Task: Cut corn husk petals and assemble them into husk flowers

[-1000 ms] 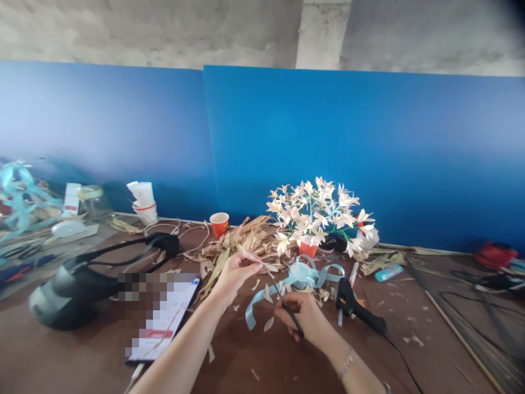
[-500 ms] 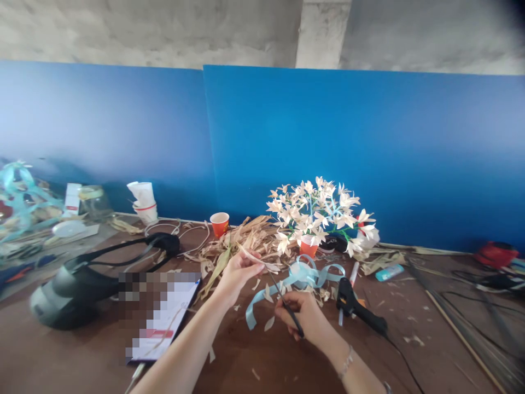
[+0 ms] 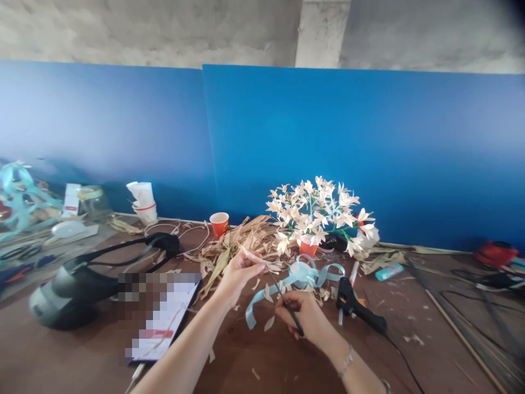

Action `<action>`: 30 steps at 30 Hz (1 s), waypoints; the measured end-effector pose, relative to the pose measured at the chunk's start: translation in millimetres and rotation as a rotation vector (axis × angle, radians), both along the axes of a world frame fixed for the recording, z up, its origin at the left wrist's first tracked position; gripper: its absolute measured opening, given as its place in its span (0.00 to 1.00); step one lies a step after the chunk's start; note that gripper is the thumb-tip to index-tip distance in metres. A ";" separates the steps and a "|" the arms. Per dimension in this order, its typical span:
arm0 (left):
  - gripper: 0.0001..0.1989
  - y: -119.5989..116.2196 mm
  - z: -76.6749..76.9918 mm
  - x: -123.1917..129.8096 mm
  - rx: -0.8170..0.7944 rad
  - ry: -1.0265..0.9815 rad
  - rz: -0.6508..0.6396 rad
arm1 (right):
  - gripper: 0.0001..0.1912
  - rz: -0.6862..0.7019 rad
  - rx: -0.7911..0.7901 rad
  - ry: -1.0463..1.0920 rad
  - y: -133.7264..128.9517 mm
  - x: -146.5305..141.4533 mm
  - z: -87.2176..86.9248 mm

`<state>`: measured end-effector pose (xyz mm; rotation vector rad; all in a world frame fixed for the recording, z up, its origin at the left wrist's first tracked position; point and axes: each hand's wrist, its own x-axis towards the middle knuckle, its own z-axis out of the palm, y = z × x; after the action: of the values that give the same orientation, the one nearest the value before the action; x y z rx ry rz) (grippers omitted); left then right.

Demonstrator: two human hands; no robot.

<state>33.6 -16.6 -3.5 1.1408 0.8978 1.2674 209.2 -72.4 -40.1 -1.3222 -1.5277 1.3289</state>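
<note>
Between the thumb and fingers of my left hand (image 3: 241, 273) is a pale dried husk strip (image 3: 270, 266), its tip pointing right. My right hand (image 3: 301, 314) grips dark-handled scissors (image 3: 292, 312), their blades angled up and left just below the strip; whether they touch it I cannot tell. Small cut husk pieces (image 3: 269, 323) lie beneath the blades. Light blue ribbon (image 3: 303, 276) curls behind my right hand. Past it, a bunch of cream husk flowers (image 3: 311, 210) on green stems rises from a red paper cup (image 3: 307, 250).
A black glue gun (image 3: 361, 312) with a trailing cord lies right of my right hand. Dried husks (image 3: 250, 238) are heaped behind my hands, beside an orange cup (image 3: 220, 224). At left are a tablet (image 3: 168, 317) and a black-grey headset (image 3: 69, 295). A blue panel (image 3: 348, 126) stands behind.
The strip's end has shifted slightly near the scissor tips. Both hands stay almost in the same place, with their holds unchanged.
</note>
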 end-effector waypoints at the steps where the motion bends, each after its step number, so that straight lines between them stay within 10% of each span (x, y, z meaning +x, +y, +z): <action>1: 0.15 0.0 0.0 0.0 0.004 0.000 -0.001 | 0.12 0.001 0.000 0.001 0.1 0.2 0.0; 30: 0.07 3.8 6.0 -9.6 -0.004 0.028 0.020 | 0.14 0.142 -0.030 0.077 -3.4 4.6 5.3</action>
<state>24.1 -12.8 2.6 1.1511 0.9339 1.2684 213.7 -75.7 -34.8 -1.1855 -1.5785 1.4789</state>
